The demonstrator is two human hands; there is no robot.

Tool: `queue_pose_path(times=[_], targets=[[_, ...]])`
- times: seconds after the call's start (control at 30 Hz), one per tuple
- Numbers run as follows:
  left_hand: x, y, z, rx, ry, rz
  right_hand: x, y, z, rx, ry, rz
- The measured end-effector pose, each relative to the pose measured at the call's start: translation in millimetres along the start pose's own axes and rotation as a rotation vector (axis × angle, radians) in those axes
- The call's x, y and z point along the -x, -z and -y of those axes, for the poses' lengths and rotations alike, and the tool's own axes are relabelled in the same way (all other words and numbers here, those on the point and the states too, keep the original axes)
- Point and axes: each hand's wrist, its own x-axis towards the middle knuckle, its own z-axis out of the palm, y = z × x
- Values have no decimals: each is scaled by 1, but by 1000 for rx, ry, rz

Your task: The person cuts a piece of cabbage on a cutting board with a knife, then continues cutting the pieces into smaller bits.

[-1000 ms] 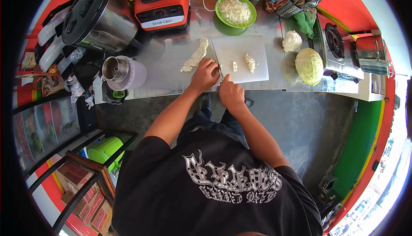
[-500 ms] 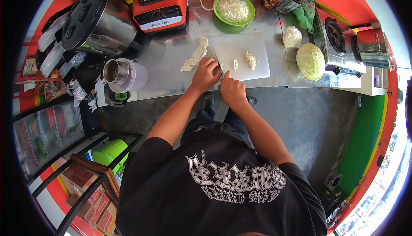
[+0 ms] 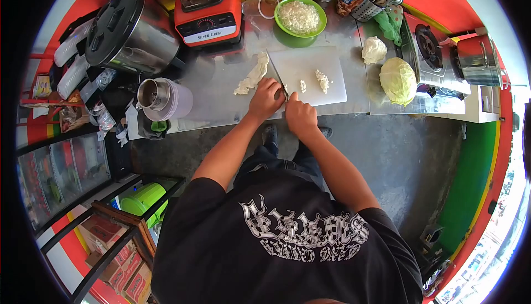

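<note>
My right hand (image 3: 301, 117) is closed round the handle of a knife (image 3: 279, 73), whose thin blade points away from me over the left part of a white cutting board (image 3: 332, 60). Close against the blade, my left hand (image 3: 266, 99) has its fingers curled; whatever they hold is hidden. Small chopped white bits (image 3: 322, 81) lie in little heaps on the board. Just left of the board, a long pale piece (image 3: 255, 74) rests on the metal counter. Behind the board stands a green bowl (image 3: 310, 37) full of shredded white pieces.
A red blender (image 3: 207, 27), a large pot (image 3: 133, 33) and a lilac jug (image 3: 180, 100) stand at the left. To the right are a pale cabbage (image 3: 398, 81), a smaller white head (image 3: 374, 50), a stove (image 3: 437, 60) and a steel pot (image 3: 479, 60).
The view has shifted slightly. Both hands remain beside the knife at the board's left edge, with no other clear change.
</note>
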Motion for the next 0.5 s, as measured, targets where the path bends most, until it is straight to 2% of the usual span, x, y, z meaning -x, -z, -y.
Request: queue_pose_path(times=[0.17, 0.23, 0.33, 0.4, 0.5], targets=[[7, -2, -9, 17, 39, -23, 4, 11, -12, -130, -106, -23], [12, -2, -13, 24, 153, -66, 10, 13, -19, -200, -144, -22], [17, 5, -18, 8, 233, -64, 13, 19, -29, -271, -9, 11], [23, 11, -19, -7, 302, -80, 16, 17, -33, -195, 141, 119], [33, 18, -20, -7, 334, -69, 19, 8, -42, -248, 174, 82]])
